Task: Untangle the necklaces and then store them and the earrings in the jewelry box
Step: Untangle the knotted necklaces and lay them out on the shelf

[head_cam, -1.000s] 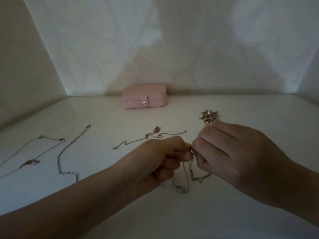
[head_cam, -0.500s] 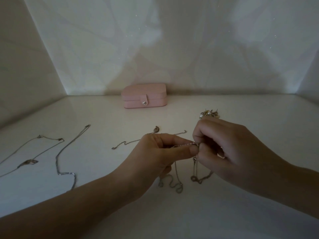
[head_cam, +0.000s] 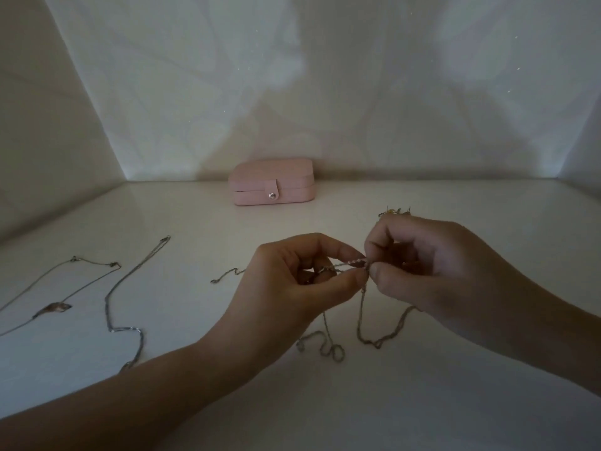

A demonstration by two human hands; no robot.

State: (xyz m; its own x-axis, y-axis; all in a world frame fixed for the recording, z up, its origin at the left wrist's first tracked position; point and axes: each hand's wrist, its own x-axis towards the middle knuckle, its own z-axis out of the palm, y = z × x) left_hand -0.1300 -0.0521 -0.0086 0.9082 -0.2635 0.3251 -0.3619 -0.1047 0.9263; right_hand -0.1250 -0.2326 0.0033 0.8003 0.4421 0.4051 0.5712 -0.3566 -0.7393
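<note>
You hold the tangle (head_cam: pixel 353 263) of necklaces up over the near middle of the bench (head_cam: pixel 455 402), stretched as a short twisted length between your two hands. Your left hand (head_cam: pixel 292 288) pinches its left end between thumb and forefinger, the other fingers curled in under the palm. Your right hand (head_cam: pixel 429 265) pinches the right end, thumb tip against the forefinger, the rest of the fingers bent over above. The two pinches sit just beside each other. From them the loose strands hang down and lie in loops on the bench below and between your wrists.

The earrings (head_cam: pixel 393 211) lie in a small heap just beyond your right hand, mostly hidden by its knuckles. A short chain (head_cam: pixel 227 275) shows on the bench to the left of your left hand, its right part hidden behind it. Farther left a long chain (head_cam: pixel 125 320) runs from far to near in bends, and at the left edge lies a pendant necklace (head_cam: pixel 52 309), spread out apart from the others.

The pink box (head_cam: pixel 271 186) stands at the far edge against the wall, lid down and its snap tab fastened, well apart from everything else.
</note>
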